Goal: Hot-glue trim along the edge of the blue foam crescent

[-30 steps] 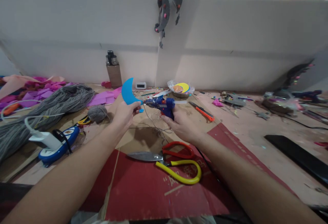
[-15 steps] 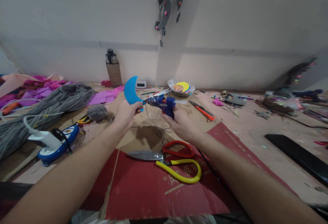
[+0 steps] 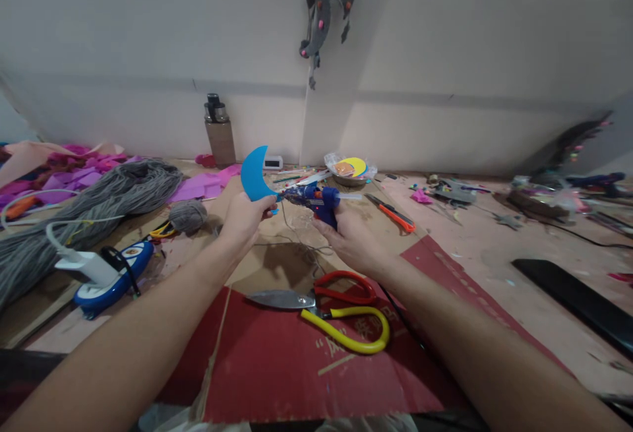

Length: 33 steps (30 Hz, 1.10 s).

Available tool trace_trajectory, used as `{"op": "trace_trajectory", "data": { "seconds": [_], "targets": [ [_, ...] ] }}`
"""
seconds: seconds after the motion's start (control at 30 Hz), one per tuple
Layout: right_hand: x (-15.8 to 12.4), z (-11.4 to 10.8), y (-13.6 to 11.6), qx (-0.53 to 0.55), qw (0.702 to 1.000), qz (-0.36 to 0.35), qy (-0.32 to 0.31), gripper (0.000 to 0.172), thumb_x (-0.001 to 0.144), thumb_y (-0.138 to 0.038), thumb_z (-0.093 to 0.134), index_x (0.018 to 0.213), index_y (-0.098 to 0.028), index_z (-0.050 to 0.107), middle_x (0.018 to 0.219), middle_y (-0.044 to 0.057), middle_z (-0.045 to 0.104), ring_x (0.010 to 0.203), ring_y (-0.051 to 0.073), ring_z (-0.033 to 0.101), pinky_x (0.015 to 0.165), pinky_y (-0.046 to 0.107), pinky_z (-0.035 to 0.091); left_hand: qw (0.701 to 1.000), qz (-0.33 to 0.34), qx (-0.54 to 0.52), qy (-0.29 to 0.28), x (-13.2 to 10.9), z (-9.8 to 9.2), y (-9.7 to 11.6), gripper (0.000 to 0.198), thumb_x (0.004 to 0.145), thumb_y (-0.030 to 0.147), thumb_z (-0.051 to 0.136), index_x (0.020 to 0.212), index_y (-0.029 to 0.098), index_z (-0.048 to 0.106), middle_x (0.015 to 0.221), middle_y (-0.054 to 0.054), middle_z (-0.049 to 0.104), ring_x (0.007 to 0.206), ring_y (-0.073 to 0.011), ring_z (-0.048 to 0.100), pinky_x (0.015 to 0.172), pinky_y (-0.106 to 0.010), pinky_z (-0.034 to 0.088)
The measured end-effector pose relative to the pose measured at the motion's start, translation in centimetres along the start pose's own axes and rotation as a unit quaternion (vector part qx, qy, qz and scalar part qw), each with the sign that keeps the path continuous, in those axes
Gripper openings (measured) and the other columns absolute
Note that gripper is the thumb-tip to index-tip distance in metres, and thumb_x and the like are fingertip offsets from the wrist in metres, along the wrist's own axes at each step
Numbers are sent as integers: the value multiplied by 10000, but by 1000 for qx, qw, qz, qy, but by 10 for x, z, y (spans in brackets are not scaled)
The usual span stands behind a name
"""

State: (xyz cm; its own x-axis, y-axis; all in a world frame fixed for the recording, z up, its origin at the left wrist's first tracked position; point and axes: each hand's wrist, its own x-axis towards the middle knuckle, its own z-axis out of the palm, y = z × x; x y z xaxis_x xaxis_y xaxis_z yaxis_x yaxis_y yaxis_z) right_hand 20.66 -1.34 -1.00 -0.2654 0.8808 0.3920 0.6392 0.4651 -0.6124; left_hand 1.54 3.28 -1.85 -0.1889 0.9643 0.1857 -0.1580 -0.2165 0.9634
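Between the fingers of my left hand (image 3: pixel 248 216) is a blue crescent moon cutout (image 3: pixel 254 175), its upper tip pointing up. My right hand (image 3: pixel 349 229) is wrapped round the handle of a blue glue gun (image 3: pixel 319 200), with a clear glue stick (image 3: pixel 350 196) jutting from its back end. The gun's nozzle reaches the crescent's lower tip, close to my left fingertips; whether it touches is too small to tell. Grey yarn (image 3: pixel 309 250) trails below onto the cardboard. Nearer to me lie scissors (image 3: pixel 326 313) with one red and one yellow handle.
Red cardboard (image 3: pixel 267 372) lies under my forearms. On the left are a blue power strip (image 3: pixel 116 280), a grey yarn ball (image 3: pixel 188 216) and a yarn skein (image 3: pixel 113 201). An orange utility knife (image 3: pixel 393 213) and a black slab (image 3: pixel 573 300) lie right. A bottle (image 3: pixel 219 135) stands behind.
Almost nothing differs. Both hands, the crescent and the glue gun keep their places, and the whole view has shifted very slightly.
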Motion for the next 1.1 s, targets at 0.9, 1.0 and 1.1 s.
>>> {"op": "trace_trajectory", "data": {
  "seconds": [0.9,1.0,1.1],
  "targets": [
    [-1,-1,-3,-5,1000,13,6,244,852,-264,478,1074,-172,525,962,109,637,851,225,586,770,344,450,1000,-1,-7,-7,4,-2,-2,222,534,218,752,629,138,569,560,-3,583,495,-99,527,457,-204,408],
    [0,-2,-2,15,999,23,21,197,841,-290,501,1005,-187,532,879,83,635,777,210,587,707,332,464,1000,-3,-2,-12,1,0,-1,228,530,217,761,648,143,581,563,-7,596,495,-109,538,469,-217,415],
    [4,-2,8,107,991,67,35,198,823,-346,524,953,-198,509,788,44,622,593,161,565,558,296,467,1000,-13,-1,-17,0,1,-1,227,525,215,768,653,141,597,578,-20,609,502,-112,540,467,-217,409]
  ]
}}
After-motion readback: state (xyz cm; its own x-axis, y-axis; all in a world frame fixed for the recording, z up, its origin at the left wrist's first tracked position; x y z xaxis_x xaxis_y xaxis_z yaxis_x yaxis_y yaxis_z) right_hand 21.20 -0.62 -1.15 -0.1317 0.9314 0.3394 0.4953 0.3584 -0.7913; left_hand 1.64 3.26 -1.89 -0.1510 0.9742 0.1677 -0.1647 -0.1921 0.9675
